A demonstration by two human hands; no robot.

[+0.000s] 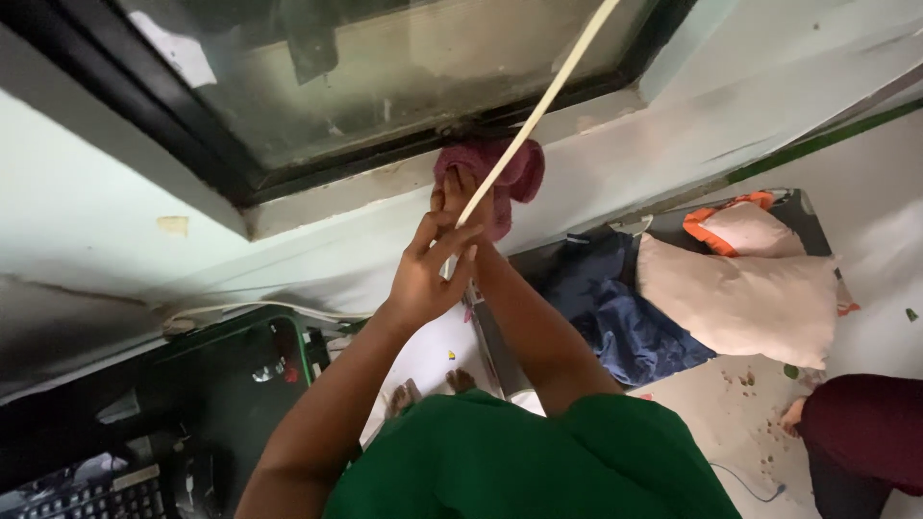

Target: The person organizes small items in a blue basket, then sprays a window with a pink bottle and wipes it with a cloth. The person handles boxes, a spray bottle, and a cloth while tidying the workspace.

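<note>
My right hand [468, 199] reaches up to the ledge under a dark-framed window [385, 67] and presses a crumpled pink cloth [519, 173] against it. A thin white cord [553, 86] slants down from the top of the view, across the cloth and my right hand. My left hand [428, 274] sits just below the right one, its fingers loosely spread around the cord's lower end, touching my right wrist. My green shirt [519, 461] fills the bottom of the view.
A beige pillow [745, 298], an orange-edged pillow [740, 226] and a blue cloth [615, 308] lie on a bed at the right. Another person in maroon [865, 432] sits at the lower right. A keyboard [96, 495] is at the bottom left.
</note>
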